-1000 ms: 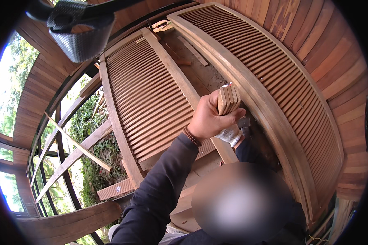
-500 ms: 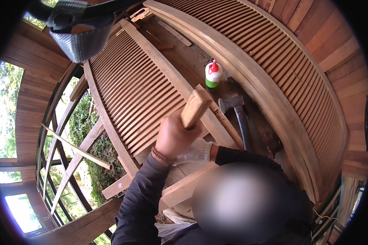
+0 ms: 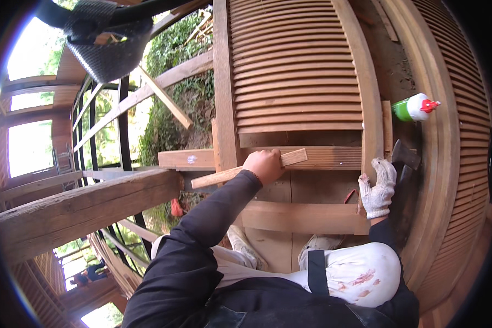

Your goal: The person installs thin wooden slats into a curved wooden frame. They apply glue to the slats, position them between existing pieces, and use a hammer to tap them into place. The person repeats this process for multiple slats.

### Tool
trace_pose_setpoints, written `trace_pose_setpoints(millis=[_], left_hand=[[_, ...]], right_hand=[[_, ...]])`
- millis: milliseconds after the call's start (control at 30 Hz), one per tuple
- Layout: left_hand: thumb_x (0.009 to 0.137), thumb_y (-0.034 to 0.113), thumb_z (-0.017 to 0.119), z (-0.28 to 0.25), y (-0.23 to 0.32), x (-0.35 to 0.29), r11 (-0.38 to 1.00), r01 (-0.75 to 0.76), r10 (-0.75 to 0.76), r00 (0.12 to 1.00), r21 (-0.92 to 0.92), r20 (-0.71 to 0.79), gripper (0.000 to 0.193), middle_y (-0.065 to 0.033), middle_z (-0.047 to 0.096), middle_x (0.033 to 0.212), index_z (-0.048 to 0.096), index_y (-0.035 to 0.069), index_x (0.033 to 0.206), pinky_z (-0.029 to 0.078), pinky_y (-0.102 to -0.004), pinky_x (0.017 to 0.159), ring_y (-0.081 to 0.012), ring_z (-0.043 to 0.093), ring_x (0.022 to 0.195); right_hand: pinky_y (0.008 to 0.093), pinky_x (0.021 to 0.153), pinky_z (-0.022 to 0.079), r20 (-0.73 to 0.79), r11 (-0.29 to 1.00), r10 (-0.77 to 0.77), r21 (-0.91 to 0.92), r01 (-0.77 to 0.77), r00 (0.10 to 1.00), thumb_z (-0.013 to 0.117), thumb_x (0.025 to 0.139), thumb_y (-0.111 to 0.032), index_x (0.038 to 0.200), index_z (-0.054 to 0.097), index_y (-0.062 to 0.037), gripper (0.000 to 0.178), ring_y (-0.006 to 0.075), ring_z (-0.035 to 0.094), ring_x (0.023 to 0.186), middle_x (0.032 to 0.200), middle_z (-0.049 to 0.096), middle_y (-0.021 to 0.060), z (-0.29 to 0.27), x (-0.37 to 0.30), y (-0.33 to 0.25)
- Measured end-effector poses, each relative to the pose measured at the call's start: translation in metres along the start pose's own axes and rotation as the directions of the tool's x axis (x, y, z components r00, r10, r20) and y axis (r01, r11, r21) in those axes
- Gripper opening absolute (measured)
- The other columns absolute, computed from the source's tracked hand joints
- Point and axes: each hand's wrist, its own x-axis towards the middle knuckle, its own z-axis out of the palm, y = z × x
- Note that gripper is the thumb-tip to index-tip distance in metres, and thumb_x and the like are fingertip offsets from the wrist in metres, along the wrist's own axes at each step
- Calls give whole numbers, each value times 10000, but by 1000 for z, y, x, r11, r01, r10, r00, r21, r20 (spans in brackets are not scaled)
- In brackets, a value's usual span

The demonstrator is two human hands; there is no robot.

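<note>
My bare left hand is closed round a short, flat wooden strip. One end of the strip juts out past my fingers to the right; the longer end runs left below my wrist. My right hand, in a white knitted glove, is beside the lower end of the right-hand rail of a slatted wooden panel. Its thumb and fingers are apart and curved, the thumb at the rail's edge. Just right of the glove lies a hatchet with a dark handle, partly hidden.
A green and white bottle with a red cap lies beyond the hatchet. Thick curved timber borders a second slatted panel at right. A heavy beam crosses at left. Below the panel runs a crosspiece, with a thin red tool near it.
The view has turned, so the panel now stands upright in it. My left hand has lowered the wooden strip, now nearly level. My gloved right hand has come into plain sight at the right-hand rail.
</note>
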Motion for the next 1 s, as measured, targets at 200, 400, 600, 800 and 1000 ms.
trace_pose_setpoints(millis=[200, 400, 600, 800, 1000], left_hand=[[843, 263, 659, 15, 57, -34, 948, -315, 319, 939, -48, 128, 218, -177, 700, 702, 624, 49, 861, 588, -475, 599, -362, 719, 664], [855, 267, 644, 36, 118, -44, 935, -355, 345, 889, -25, 301, 216, -161, 712, 760, 637, 57, 904, 585, -488, 651, -368, 718, 709], [885, 243, 609, 46, 170, -24, 883, -469, 445, 825, -17, 348, 219, -182, 728, 812, 638, 33, 940, 596, -487, 676, -381, 729, 744], [931, 187, 535, 48, 181, -12, 814, -576, 489, 753, 81, 441, 209, -210, 747, 891, 649, 22, 987, 600, -478, 686, -386, 745, 801], [913, 240, 566, 51, 178, 2, 749, -646, 547, 727, 144, 416, 235, -225, 743, 932, 672, 35, 955, 589, -503, 781, -396, 740, 883]], right_hand=[[513, 1126, 431, 0, 997, -38, -63, 38, 999, 707, 772, -135, 1311, 603, -20, 561, 409, 551, 1293, 1353, 603, 188, -4, 13, -4], [403, 1045, 506, -92, 862, 350, 420, -283, 932, 611, 874, -23, 1208, 687, -18, 342, 330, 662, 1163, 1218, 698, 167, -21, -8, 26], [367, 950, 555, -285, 689, 725, 328, -647, 627, 736, 870, -63, 1202, 667, -10, 343, 262, 693, 1098, 1207, 709, 134, -81, -95, 24], [463, 1033, 496, -334, 848, 488, -39, -529, 807, 735, 836, -119, 1193, 666, -39, 372, 377, 619, 1154, 1198, 674, 188, -72, -130, -7], [499, 1016, 494, -334, 793, 551, -75, -604, 765, 752, 816, -164, 1287, 594, -41, 512, 426, 604, 1142, 1225, 636, 216, -66, -148, -40]])
